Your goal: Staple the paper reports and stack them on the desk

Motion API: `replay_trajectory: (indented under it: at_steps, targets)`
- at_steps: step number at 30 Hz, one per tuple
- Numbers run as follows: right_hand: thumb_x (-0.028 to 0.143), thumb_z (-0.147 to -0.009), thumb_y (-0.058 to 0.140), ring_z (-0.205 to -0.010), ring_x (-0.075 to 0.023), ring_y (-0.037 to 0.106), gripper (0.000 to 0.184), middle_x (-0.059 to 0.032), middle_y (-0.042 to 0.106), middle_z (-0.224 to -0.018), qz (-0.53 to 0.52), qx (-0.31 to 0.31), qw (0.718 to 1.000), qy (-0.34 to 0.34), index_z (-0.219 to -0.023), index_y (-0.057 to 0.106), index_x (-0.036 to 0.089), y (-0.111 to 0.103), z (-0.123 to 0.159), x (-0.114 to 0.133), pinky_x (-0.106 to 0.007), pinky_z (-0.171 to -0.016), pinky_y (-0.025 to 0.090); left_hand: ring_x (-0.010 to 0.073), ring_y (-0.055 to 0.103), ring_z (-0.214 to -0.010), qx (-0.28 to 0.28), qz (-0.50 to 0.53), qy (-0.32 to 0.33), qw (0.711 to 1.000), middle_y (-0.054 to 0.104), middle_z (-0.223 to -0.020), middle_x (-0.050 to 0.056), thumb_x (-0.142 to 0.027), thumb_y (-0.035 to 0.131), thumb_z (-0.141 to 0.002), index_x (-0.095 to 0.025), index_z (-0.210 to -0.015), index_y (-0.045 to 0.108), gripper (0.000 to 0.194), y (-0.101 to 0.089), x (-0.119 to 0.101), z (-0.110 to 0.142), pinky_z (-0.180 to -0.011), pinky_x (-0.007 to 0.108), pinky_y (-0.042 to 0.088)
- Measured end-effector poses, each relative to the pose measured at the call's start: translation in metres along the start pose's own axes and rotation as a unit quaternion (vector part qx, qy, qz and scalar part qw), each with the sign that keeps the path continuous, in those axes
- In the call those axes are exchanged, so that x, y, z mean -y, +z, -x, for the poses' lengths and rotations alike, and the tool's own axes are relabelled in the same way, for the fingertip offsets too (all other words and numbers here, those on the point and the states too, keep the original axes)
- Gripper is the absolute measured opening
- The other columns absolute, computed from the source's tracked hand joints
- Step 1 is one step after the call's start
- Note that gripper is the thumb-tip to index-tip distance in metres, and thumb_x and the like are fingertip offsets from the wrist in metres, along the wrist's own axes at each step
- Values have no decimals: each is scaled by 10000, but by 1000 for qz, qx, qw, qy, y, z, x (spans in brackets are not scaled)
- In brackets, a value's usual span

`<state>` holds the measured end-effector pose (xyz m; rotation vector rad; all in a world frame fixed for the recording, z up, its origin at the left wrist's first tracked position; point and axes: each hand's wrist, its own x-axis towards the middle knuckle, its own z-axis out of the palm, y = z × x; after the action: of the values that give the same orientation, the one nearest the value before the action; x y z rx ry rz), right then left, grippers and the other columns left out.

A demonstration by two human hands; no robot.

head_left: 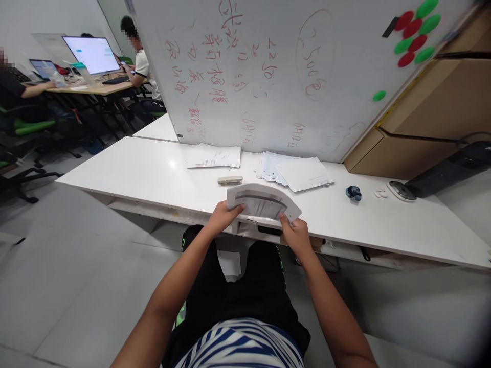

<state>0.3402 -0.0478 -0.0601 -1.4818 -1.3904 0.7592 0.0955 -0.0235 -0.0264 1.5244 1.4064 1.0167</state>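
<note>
Between my two hands is a printed paper sheet, bowed upward in the middle, held just above the front edge of the desk; whether it is one sheet or several I cannot tell. My left hand pinches its left end, thumb on the printed face. At the right end my right hand grips the lower corner, thumb also on top. Just behind the sheet lies a pale stapler. Farther back, a small pile of papers sits at left and a loose, fanned pile of papers at right.
A whiteboard with red writing and round magnets stands along the desk. Cardboard boxes, a dark blue object and a computer mouse are at right. An open shelf runs beneath the desktop. Two people sit at far left.
</note>
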Motion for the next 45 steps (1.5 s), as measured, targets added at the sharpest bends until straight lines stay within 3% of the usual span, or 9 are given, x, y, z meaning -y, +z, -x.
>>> replay_trajectory:
  at_steps: [2,5,7,11,13,17,26,34,45]
  targets:
    - [539,-787,602,-1062,-327,607,424,-106,727,-991,-2,-49,999,8,-983,714,181,-6,12,-6,-410,-921,448,270,646,-943,2,22,38,999,720,-971,58,-520,611,-797,-195,-965,704,378,-2,-8,-6,-806,345,494]
    - [515,-767,644,-1097,-313,596,483,-119,697,-1106,-78,-121,988,62,-1091,675,158,-13,33,-16,-408,-893,479,213,632,-939,-80,21,107,991,692,-1043,63,-518,470,-897,-204,-1091,641,407,-9,-18,-29,-828,316,483]
    - [496,-747,674,-1040,-288,627,513,-108,683,-1145,-166,-141,968,121,-1133,653,159,-13,45,-21,-393,-827,518,211,613,-971,-124,-57,121,983,677,-1062,79,-503,346,-951,-197,-1111,619,440,-14,-19,-55,-860,330,462]
    - [462,-698,728,-830,-244,667,507,-86,705,-1075,-269,-129,933,203,-1108,660,172,-10,61,-23,-322,-577,533,309,513,-1128,-68,-343,84,933,616,-1174,138,-476,363,-953,-176,-1130,607,426,-18,-4,-104,-919,426,383]
    - [454,-684,743,-725,-211,648,473,-79,714,-1017,-280,-116,928,215,-1056,674,171,-9,65,-19,-281,-479,487,324,510,-1101,-34,-416,65,906,608,-1138,154,-476,353,-955,-165,-1091,612,426,-16,6,-116,-883,432,381]
    - [445,-691,747,-554,-133,549,424,-55,711,-908,-298,-72,925,227,-1009,679,173,-10,70,-12,-241,-393,397,284,526,-1003,4,-439,98,893,605,-1028,123,-440,267,-983,-190,-990,617,430,-12,19,-109,-812,392,385]
    - [459,-673,764,-513,-111,491,428,-52,694,-822,-305,-14,921,242,-955,678,149,-1,69,-16,-231,-383,359,247,539,-966,56,-423,147,892,618,-1014,81,-429,268,-982,-222,-997,621,409,-14,14,-65,-834,375,367]
    - [438,-692,758,-508,-112,475,388,-44,691,-826,-299,-12,921,249,-950,677,161,0,69,-17,-238,-380,353,271,526,-1068,13,-390,127,912,635,-1084,100,-487,181,-983,-198,-968,636,539,-5,-1,-97,-897,401,356]
    - [449,-694,751,-489,-96,469,387,-29,681,-775,-287,1,927,241,-939,681,157,3,61,-12,-229,-368,367,329,191,-1407,47,-327,83,940,478,-1395,113,-510,171,-970,-203,-1219,556,552,1,14,-114,-1051,496,289]
